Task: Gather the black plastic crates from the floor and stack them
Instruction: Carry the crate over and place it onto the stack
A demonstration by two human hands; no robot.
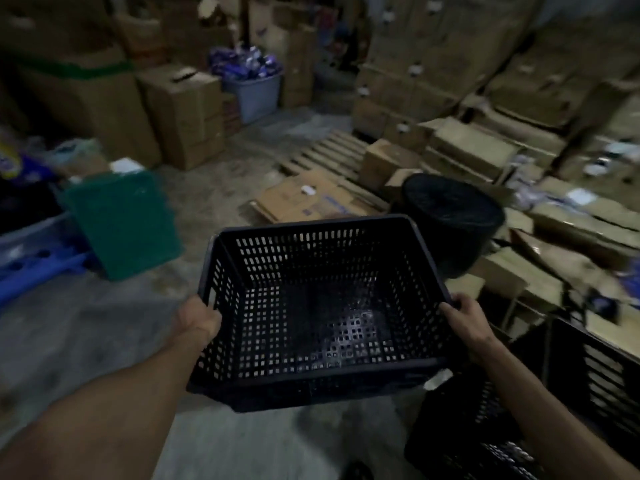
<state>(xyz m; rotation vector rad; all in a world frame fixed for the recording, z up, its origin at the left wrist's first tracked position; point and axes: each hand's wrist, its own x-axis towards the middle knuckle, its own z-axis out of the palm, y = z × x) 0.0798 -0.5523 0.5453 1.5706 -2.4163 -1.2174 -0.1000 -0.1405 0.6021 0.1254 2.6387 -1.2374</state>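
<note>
Dim storeroom with a grey concrete floor [104,341], cardboard boxes [183,112] piled along the far side and to the right, and a wooden pallet [325,150] lying flat in the middle distance. At near centre a black plastic crate [311,306] is held above the floor, open side up and empty — the left hand [197,318] is closed around its left rim, the right hand [465,318] around its right rim. Below and to the right of it, near the lower edge, stands another black crate [467,434], partly hidden. A round black basket [453,216] sits further right, and a green panel [121,223] leans at the left — beside it a blue pallet [31,265]
</note>
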